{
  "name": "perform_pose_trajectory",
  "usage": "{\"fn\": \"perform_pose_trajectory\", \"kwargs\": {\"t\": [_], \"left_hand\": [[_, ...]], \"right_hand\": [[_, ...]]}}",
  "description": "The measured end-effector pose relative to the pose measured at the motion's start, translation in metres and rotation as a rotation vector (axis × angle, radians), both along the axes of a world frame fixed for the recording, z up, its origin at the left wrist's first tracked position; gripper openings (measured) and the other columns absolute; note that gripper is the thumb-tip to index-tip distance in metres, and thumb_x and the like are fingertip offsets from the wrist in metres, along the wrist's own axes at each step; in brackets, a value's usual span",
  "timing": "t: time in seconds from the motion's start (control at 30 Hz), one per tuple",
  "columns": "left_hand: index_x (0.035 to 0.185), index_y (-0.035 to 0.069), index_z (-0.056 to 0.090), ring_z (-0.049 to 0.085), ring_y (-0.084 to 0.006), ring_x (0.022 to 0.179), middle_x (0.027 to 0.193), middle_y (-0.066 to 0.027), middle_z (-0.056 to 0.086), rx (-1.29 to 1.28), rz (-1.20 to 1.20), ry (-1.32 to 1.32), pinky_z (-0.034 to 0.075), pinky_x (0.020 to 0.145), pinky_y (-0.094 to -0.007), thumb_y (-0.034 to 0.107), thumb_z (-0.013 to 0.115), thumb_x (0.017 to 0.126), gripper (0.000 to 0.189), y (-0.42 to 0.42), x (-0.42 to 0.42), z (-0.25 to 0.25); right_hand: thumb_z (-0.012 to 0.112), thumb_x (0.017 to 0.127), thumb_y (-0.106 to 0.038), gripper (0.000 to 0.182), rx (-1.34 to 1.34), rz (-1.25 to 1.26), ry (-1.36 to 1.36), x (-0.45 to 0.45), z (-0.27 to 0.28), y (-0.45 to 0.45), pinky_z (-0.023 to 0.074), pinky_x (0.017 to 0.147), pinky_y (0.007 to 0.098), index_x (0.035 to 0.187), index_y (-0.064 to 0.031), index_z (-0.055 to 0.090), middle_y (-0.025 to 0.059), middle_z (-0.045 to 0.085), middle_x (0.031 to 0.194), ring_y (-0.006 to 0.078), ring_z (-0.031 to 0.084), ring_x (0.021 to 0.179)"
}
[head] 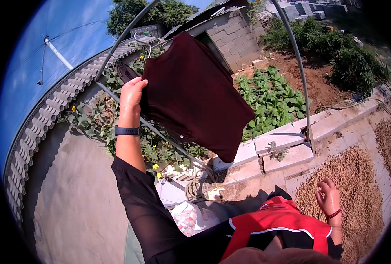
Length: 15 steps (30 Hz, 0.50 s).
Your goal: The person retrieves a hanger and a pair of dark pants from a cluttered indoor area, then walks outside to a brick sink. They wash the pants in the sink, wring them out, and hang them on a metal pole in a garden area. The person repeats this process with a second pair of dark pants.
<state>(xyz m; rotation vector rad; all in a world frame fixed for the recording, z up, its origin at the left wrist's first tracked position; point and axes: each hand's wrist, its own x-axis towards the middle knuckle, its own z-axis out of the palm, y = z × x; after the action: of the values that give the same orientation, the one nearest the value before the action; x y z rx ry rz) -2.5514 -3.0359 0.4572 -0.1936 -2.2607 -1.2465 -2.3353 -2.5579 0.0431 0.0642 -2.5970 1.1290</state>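
My left hand (131, 95), raised at the upper left with a dark band on its wrist, pinches the edge of a dark maroon garment (195, 95). The cloth hangs spread out and tilted to the right of that hand. A pale hanger hook (145, 42) shows above the garment's upper left edge; I cannot tell what it rests on. Behind my left hand is another dark piece of cloth (125, 71), partly hidden. Low on the right, my right hand (329, 197), wearing a beaded bracelet, holds nothing, its fingers apart and slightly bent.
Grey metal poles (296, 49) frame the garment. A tiled wall (73, 184) stands at left, with flowering vines (96, 122) beside it. Leafy plants (271, 95) grow behind white blocks (281, 140). Peanut-like pods (350, 184) cover the paving. A coiled hose (195, 189) and plastic bag (190, 216) lie below.
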Motion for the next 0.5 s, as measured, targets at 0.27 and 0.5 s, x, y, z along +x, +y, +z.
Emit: {"fn": "perform_pose_trajectory", "kwargs": {"t": [0.27, 0.5], "left_hand": [[0.082, -0.005, 0.067, 0.059, -0.0179, 0.076, 0.085, -0.0098, 0.065, -0.075, 0.378, 0.276, 0.045, 0.070, -0.0322, 0.005, 0.068, 0.068, 0.017, -0.048, -0.189, 0.106], [0.096, -0.011, 0.060, 0.057, -0.0258, 0.100, 0.111, -0.0180, 0.060, 0.099, 0.518, 0.294, 0.042, 0.088, -0.0327, 0.007, 0.067, 0.069, 0.033, -0.051, -0.270, 0.170]], "right_hand": [[0.070, 0.071, -0.008, 0.022, -0.040, -0.079, -0.188, -0.077, -0.011, -0.010, 0.0506, 0.069, 0.0403, 0.091, -0.0045, 0.063, 0.0180, 0.059, 0.100, 0.0363, 0.060, 0.081], [0.071, 0.071, -0.010, 0.020, -0.061, -0.131, -0.250, -0.156, -0.046, -0.026, 0.0507, 0.061, 0.0370, 0.089, -0.0023, 0.063, 0.0154, 0.060, 0.089, 0.0282, 0.062, 0.065]]}}
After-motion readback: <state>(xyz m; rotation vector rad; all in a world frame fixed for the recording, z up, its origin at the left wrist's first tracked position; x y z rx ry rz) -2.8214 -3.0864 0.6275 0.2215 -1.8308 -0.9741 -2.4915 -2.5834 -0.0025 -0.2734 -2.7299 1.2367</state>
